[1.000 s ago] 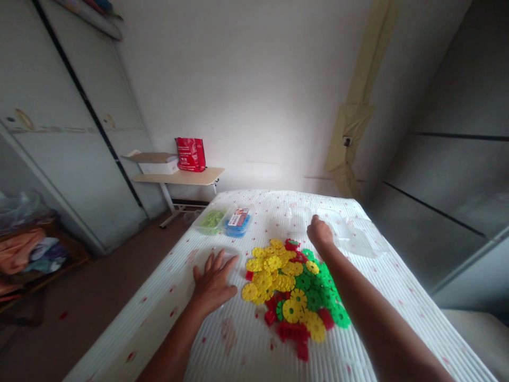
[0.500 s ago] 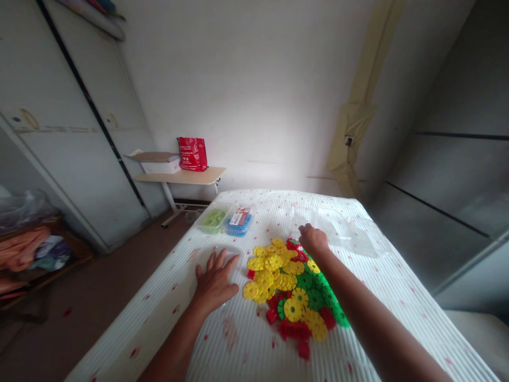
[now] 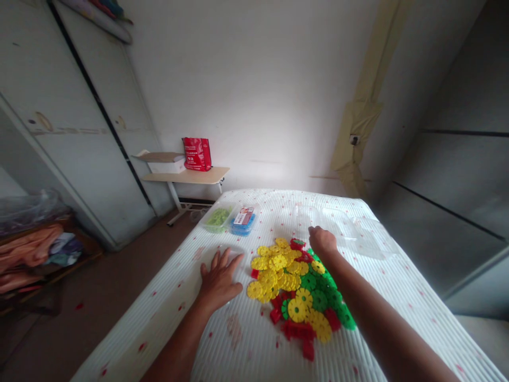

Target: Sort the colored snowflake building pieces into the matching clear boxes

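Note:
A heap of flat toothed plastic discs point(image 3: 296, 289) in yellow, green and red lies on the white ribbed table cover point(image 3: 246, 350). My left hand point(image 3: 220, 278) rests flat on the cover just left of the heap, fingers spread, holding nothing. My right hand point(image 3: 322, 240) reaches over the far edge of the heap, by a red piece point(image 3: 297, 244). Its fingers are curled under and I cannot see what, if anything, they hold.
Two small tubs stand beyond my left hand: one with green pieces point(image 3: 218, 218), one blue with a label point(image 3: 243, 220). Clear plastic trays point(image 3: 350, 231) lie at the far right. Beyond the table are a side table point(image 3: 186, 176) with a red bag point(image 3: 196, 154), and a wardrobe point(image 3: 71, 138).
My right hand drew back from the clear trays to the far edge of the heap. My left hand stayed flat. The view shifted slightly.

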